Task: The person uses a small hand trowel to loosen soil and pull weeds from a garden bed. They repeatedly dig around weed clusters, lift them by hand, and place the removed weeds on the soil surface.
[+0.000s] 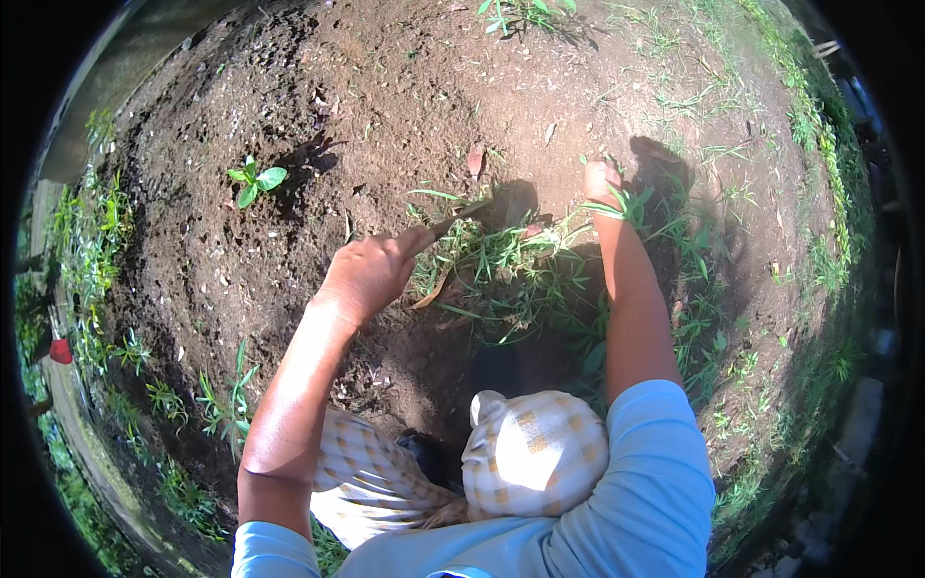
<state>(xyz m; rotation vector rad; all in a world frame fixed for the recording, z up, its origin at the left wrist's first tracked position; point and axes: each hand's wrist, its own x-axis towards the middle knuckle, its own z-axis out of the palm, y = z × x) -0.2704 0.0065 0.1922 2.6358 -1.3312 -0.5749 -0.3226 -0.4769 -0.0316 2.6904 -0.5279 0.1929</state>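
Note:
My left hand (372,271) is closed around the wooden handle (425,243) of a bladed hand tool. Its narrow, dark blade (470,211) points up and to the right, just over a heap of cut or uprooted weeds (520,253). The blade's exact shape is hard to make out against the soil. To the right of that heap, my right hand (602,180) is a fist low over the bare soil. Narrow green weed leaves (627,206) stick out across its wrist, and the fingers appear closed on their stems, though the grip itself is hidden.
A broad-leaved seedling (256,180) grows in the loose soil at left. A leafy plant (531,11) stands at the far edge. Low weeds (694,246) run along the right. My knees, in checked cloth (542,448), are close below the hands. A red object (61,351) shows far left.

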